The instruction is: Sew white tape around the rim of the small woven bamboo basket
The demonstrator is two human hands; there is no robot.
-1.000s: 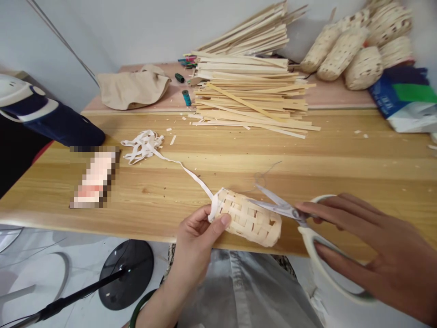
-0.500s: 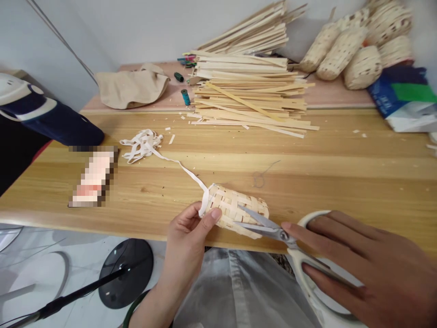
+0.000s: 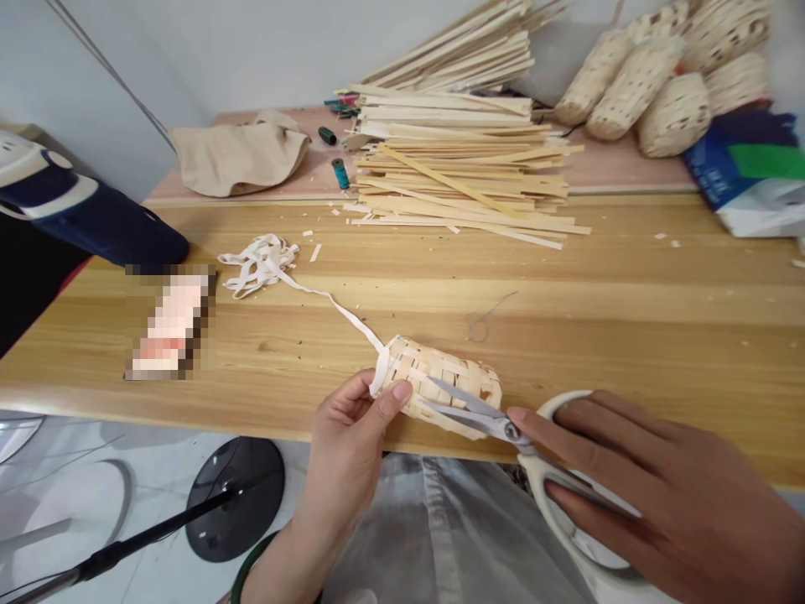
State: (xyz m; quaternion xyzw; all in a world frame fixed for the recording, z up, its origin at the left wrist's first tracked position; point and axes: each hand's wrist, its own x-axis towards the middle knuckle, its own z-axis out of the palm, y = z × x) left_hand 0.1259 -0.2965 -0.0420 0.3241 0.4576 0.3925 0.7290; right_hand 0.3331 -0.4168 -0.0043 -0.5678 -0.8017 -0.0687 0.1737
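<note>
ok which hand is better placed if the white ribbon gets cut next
Probably the right hand: it holds the scissors, blades open in front of the basket. The left hand pinches the basket by the ribbon, so seems suited to steadying.

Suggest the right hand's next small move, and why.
Perhaps ease the scissors toward the white band at one end of the woven basket: the right hand holds them open, blades short of the band, while the left hand grips that end.
</note>
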